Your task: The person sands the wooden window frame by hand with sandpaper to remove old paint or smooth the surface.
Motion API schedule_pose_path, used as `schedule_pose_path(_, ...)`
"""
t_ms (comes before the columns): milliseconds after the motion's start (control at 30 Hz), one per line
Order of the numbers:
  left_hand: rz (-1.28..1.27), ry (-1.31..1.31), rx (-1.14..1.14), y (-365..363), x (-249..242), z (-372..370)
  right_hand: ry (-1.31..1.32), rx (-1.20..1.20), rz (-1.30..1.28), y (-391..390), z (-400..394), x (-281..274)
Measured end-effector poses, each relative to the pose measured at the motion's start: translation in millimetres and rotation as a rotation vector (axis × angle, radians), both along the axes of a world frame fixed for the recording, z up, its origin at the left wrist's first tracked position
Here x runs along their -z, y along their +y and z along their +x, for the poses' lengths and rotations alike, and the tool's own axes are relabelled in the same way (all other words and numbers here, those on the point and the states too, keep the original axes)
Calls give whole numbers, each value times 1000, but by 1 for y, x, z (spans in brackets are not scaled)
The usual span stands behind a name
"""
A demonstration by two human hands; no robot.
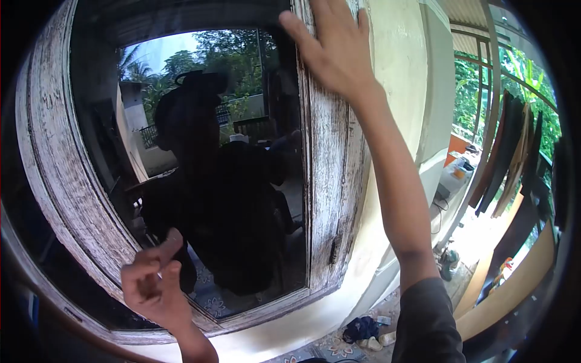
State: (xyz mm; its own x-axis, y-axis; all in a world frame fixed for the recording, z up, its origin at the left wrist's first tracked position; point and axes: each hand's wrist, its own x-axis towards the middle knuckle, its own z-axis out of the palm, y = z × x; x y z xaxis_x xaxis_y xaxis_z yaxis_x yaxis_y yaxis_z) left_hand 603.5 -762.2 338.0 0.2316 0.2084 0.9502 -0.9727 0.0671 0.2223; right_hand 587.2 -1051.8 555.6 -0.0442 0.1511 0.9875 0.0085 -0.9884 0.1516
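A window or door panel with peeling white paint on its wooden frame point(330, 175) fills the middle of the head view, around a dark glass pane point(242, 242). My right hand point(339, 51) lies along the upper right part of the frame, fingers stretched and spread; its fingertips run out of the top of the view. At the lower left, my left hand point(154, 290) is in front of the pane's corner, close to the left frame strip. Its fingers are loosely bent, with thumb and index finger apart, and nothing shows between them.
A pale yellow wall point(396, 78) borders the frame on the right. Dark clothes point(508, 151) hang farther right, near wooden boards point(508, 290). A dark cloth bundle point(360, 328) lies on the patterned floor. Trees, sky and a person's silhouette reflect in the glass.
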Motion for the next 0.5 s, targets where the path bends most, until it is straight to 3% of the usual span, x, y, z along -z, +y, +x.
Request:
schedule_pose_path(67, -54, 52, 70, -3, -24, -11, -32, -28, -16, -5, 2, 14)
schedule_pose_path(200, -12, 14, -12, -13, -38, -21, 155, 22, -68, -16, -14, 130)
schedule_pose_path(267, 7, 55, -54, -23, -46, -23, 238, 31, -61, -29, -10, 118)
schedule_pose_path(333, 5, 105, 9, -38, -57, -17, -17, 112, -131, -49, 4, 58)
schedule_pose_path(400, 33, 34, 50, -72, -72, -18, -7, 80, -101, -48, -12, 32)
schedule_pose_path(433, 27, 8, 43, -88, -79, -18, -4, 65, -60, -47, -16, 32)
schedule_pose_path(500, -31, -50, -3, -124, -98, -27, 57, 40, -45, -49, -9, 90)
